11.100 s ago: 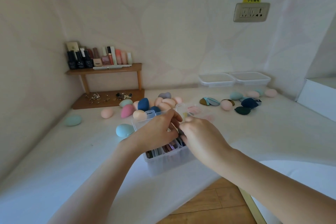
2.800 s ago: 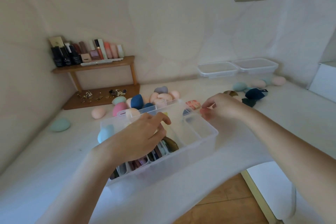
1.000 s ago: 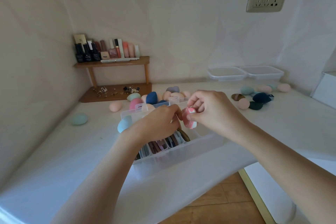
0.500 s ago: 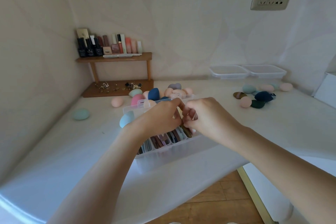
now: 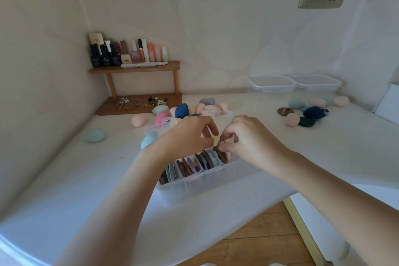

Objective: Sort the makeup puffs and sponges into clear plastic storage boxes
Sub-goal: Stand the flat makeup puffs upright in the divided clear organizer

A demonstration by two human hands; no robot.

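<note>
A white tabletop (image 5: 323, 157) fills the view, seen from above by the person working at it. At the centre sits a clear plastic storage box (image 5: 194, 181), divided into narrow compartments along its near edge. Flat makeup puffs (image 5: 194, 164) in brown, mauve, blue and grey stand on edge in those compartments.

Both hands meet over the box. The left hand (image 5: 187, 136) comes in from 7 o'clock and hovers over the box with its fingers curled and loosely apart; whether it holds anything cannot be told. The right hand (image 5: 248, 136) comes in from 4 o'clock, with thumb and fingertips pinched together on the top edge of a dark brown puff (image 5: 220, 153), which stands in the rightmost filled compartment.

Just beyond the box, at 12 o'clock, lies a heap of egg-shaped sponges (image 5: 190, 110) in pink, peach, navy, mint and grey. A light blue sponge (image 5: 149, 139) rests against the box's left side. A mint sponge (image 5: 95, 135) lies alone at 10 o'clock. At 2 o'clock sits a second loose group of puffs and sponges (image 5: 306, 114), and behind it two more clear boxes (image 5: 293, 83) stand side by side against the wall.

At 11 o'clock a small wooden shelf (image 5: 138, 69) holds cosmetic bottles (image 5: 127, 54), with small metal trinkets (image 5: 138, 101) on its lower board.
</note>
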